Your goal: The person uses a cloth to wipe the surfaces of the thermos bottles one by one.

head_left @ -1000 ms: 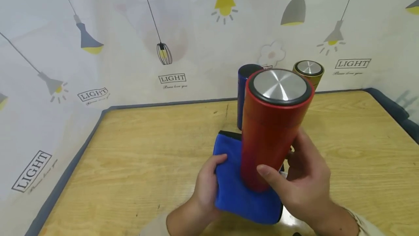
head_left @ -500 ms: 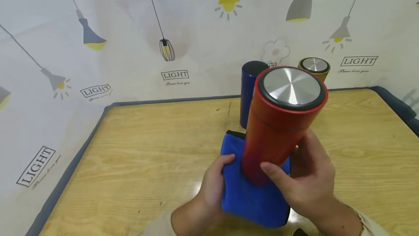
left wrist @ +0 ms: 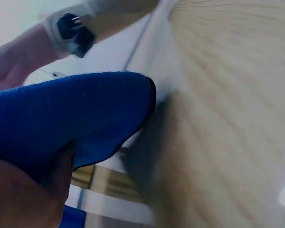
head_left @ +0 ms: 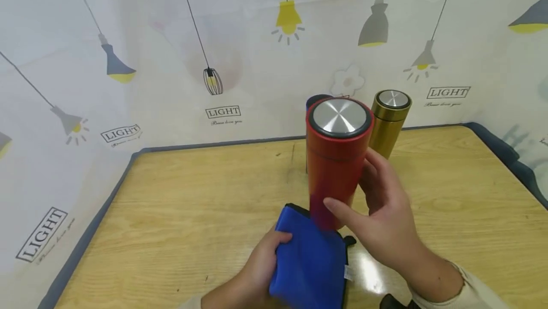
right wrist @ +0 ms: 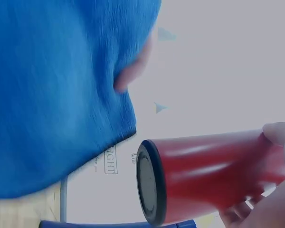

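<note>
My right hand grips a red thermos bottle around its lower half, thumb in front and fingers behind. The bottle stands upright in the air, with a shiny silver disc ringed in black on top. My left hand holds a folded blue cloth with dark edging and a small white tag, thumb on top of it. In the head view the bottle's lower end overlaps the cloth's far edge. The right wrist view shows a gap between the red bottle's black-rimmed end and the cloth.
Behind the red bottle stands a blue bottle, mostly hidden. A gold bottle with a silver-disc top stands to its right. The wooden table meets a lamp-patterned backdrop. A dark object shows at the bottom edge.
The red bottle and the cloth have drawn apart: the cloth has dropped lower with my left hand, and the bottle no longer lies over its middle. The head view has tilted up slightly.
</note>
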{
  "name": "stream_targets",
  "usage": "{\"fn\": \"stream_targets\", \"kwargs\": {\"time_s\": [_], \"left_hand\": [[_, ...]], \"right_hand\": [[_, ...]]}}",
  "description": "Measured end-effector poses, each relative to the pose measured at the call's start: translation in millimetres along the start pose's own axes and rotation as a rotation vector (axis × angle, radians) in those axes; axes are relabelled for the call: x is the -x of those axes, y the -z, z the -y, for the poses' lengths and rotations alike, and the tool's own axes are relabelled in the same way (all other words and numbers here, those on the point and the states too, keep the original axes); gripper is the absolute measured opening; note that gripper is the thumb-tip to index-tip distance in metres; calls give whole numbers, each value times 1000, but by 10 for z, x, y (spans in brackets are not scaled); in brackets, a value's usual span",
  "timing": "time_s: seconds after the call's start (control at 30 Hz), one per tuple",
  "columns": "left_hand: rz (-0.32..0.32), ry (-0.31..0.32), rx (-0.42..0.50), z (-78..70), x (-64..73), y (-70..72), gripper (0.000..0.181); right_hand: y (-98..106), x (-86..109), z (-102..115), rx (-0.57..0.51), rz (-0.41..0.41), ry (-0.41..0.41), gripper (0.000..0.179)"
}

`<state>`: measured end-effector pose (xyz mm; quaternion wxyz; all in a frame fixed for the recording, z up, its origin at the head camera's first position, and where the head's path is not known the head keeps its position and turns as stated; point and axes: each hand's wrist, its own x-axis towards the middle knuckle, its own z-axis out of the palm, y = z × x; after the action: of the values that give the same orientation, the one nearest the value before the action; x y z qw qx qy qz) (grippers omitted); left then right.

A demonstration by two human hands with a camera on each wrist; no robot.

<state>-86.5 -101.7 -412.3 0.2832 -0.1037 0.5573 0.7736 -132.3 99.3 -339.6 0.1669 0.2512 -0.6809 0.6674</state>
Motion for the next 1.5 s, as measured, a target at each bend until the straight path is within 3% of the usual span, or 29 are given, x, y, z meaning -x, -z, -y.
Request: {"fn": "stream_targets", "kwargs": {"time_s": [0.23, 0.43, 0.6, 0.73, 0.8, 0.93, 1.23, 1.5], "left_hand": [[28, 13, -10, 132, 76, 207, 67], [56, -4, -51, 184, 99, 287, 69], [39, -81, -215, 227, 60, 343, 64], [-1, -50, -354, 250, 47, 378, 64], [3, -6, -378, 262, 52, 385, 64], [21, -4, -355, 302, 44, 384, 60], [27, -34, -234, 334, 2, 317, 57], [2, -60, -148, 348, -41, 254, 55]], "right_hand": [[-93, -214, -147, 142, 125, -128, 99], [-196, -416, -283, 206, 209, -244, 80], [-336, -517, -416, 173, 244, -307, 83], [-457, -577, -550, 155, 274, -330, 86], [-512, -613, -610, 142, 280, -341, 88], [-598, -692, -736, 140, 292, -393, 89], [-599, -829, -953, 281, 408, -452, 92], [-593, -914, -1032, 281, 404, -492, 95]]}}
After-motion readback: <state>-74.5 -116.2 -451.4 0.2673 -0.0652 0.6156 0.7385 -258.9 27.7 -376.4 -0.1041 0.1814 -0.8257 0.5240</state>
